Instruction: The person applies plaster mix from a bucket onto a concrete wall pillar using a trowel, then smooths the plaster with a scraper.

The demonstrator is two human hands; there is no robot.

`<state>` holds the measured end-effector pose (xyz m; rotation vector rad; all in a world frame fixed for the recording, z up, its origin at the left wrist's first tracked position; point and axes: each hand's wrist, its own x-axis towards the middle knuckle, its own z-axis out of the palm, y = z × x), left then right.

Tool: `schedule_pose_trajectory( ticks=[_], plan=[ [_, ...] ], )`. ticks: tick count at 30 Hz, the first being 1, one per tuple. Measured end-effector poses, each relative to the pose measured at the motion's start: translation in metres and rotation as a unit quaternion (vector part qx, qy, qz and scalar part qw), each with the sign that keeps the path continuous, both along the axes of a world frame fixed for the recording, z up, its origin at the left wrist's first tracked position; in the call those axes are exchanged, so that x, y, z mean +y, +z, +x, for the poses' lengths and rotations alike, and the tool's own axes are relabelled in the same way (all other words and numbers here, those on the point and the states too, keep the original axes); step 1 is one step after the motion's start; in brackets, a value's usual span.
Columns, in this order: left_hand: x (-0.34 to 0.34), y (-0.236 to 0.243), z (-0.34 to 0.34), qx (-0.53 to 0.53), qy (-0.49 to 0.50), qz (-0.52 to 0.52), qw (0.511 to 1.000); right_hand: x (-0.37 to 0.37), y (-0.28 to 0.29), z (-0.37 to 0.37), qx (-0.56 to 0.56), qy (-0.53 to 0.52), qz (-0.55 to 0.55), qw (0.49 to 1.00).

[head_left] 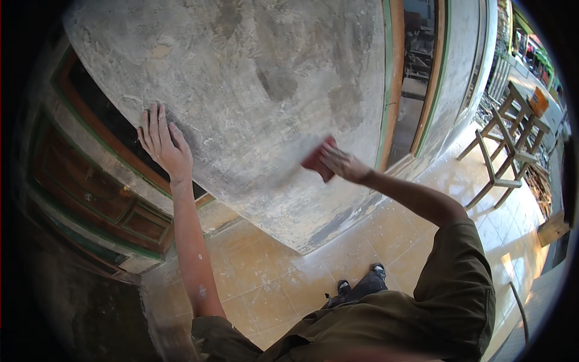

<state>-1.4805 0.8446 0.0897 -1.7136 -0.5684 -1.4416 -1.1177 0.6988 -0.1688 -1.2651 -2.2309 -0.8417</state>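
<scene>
A grey, patchy plastered wall (241, 78) fills the upper middle, with pale scraped areas and darker stains. My left hand (163, 143) lies flat against the wall near its left edge, fingers stretched out and dusted white. Lower on the same wall, to the right, my right hand (344, 163) presses a reddish-brown piece of sandpaper (318, 159) to the surface. Its fingers lie over the back of the sheet and are slightly blurred. White specks show on my left forearm.
Right of the wall stands a wood-framed window (416, 78). A wooden stand (497, 151) with an orange container (538, 101) on it is at the far right. On the left is a brown panelled door (96, 193). Yellow floor tiles (265, 301) carry white dust around my feet.
</scene>
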Motion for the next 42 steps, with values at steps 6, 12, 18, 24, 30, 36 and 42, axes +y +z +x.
schedule_pose_trajectory(
  ticks=[6,12,18,24,30,36,42],
  plan=[
    [-0.017,-0.009,0.008,0.007,-0.048,-0.003,0.999,-0.090,-0.080,0.010,0.434,-0.150,-0.203,0.865],
    [-0.081,-0.086,0.044,-0.083,-0.264,-0.228,0.934,-0.100,0.033,-0.048,0.855,0.112,-0.178,0.474],
    [-0.087,-0.119,0.048,-0.059,-0.329,-0.317,0.888,-0.092,0.066,-0.055,0.780,0.070,-0.146,0.604],
    [-0.050,-0.087,0.029,0.049,-0.242,-0.188,0.951,-0.042,0.123,-0.026,0.246,0.020,0.204,0.947],
    [-0.014,-0.082,0.004,0.129,-0.167,-0.128,0.969,-0.017,0.124,-0.028,0.266,0.057,0.157,0.949],
    [-0.006,-0.086,0.006,0.126,-0.116,-0.063,0.983,0.010,0.135,-0.024,0.361,-0.006,0.093,0.928],
    [0.000,-0.090,0.011,0.125,-0.131,-0.064,0.981,0.051,0.197,0.007,0.237,-0.009,0.263,0.935]
  ],
)
